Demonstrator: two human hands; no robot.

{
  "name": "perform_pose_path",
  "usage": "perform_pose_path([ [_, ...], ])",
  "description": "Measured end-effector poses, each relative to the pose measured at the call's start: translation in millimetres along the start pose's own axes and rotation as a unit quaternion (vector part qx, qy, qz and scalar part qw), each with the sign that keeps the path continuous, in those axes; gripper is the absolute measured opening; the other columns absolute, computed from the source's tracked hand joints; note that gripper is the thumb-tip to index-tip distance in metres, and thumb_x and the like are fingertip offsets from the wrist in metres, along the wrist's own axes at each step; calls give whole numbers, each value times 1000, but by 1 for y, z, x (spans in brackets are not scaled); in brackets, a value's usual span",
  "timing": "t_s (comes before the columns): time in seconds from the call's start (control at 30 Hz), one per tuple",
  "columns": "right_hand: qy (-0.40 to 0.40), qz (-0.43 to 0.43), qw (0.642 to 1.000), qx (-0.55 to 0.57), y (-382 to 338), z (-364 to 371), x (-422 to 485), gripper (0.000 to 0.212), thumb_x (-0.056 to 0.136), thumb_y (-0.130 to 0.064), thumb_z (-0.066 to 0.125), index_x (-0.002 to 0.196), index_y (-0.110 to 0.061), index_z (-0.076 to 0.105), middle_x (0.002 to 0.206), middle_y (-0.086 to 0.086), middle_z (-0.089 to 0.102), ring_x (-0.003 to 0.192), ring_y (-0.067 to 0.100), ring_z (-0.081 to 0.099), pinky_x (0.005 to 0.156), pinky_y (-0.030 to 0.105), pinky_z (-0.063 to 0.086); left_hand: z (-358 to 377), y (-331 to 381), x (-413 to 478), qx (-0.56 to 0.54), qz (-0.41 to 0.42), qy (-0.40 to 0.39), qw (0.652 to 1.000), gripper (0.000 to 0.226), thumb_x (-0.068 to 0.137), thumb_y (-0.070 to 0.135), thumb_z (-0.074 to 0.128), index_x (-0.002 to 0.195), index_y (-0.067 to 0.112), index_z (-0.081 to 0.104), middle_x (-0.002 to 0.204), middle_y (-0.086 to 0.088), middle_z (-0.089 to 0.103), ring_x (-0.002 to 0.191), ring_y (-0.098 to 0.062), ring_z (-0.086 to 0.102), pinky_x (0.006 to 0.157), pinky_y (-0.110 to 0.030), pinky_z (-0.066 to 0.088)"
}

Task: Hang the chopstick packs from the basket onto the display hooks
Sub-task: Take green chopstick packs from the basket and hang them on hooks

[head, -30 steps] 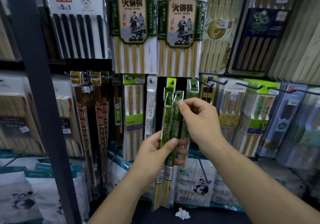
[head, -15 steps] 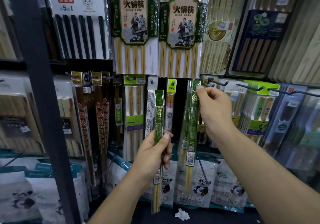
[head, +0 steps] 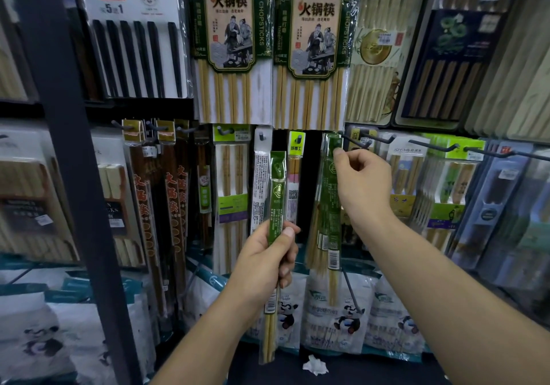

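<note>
Shop peg wall (head: 310, 176) | right hand (head: 361, 182) pinches pack (head: 330, 206) top, hook (head: 355, 142) just above fingertips | left hand (head: 265, 262) clamped on spare pack (head: 277, 194), down-left of right | tip: line hole with hook tip, push straight back, keep pack vertical

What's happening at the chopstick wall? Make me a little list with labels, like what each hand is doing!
place: shop wall hung with chopstick packs
left hand: grips the held green pack upright, not on a hook
right hand: pinches the top of the second green pack up at the dark hook
hung yet: cannot tell
down low: crumpled white scrap
</note>
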State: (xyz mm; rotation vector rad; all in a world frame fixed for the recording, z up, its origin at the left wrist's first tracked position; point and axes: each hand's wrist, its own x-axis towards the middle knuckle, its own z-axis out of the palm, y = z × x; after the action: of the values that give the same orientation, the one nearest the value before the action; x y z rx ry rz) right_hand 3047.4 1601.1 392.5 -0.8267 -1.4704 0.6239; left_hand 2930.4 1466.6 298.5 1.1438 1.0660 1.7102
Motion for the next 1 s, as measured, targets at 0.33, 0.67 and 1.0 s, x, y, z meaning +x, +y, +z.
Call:
perform_pose_path([
  [0.33,9,30,999,-9,6,5,0,27,99,-42,60,81,-23,64,71,-11,61,65,-1,56,60,18,40,0,4,0,-67,-8,-12,998,40,97,48,57,112,10,58,66,4,49,48,-8,33,41,-21,25],
  [0.67,-127,4,990,69,-11,-1,-46,28,98,-37,63,76,-23,71,68,-3,66,59,1,54,57,13,45,7,5,-2,-34,23,-13,999,22,101,36,55,86,31,70,73,0,61,55,-11,51,43,-25,38],
  [1.0,-86,39,985,142,-27,-4,-40,25,98,-25,65,75,-20,70,60,-7,53,58,7,48,54,16,44,11,8,-4,-55,18,10,998,25,95,37,56,90,25,77,94,-8,77,88,-25,75,70,-38,63],
])
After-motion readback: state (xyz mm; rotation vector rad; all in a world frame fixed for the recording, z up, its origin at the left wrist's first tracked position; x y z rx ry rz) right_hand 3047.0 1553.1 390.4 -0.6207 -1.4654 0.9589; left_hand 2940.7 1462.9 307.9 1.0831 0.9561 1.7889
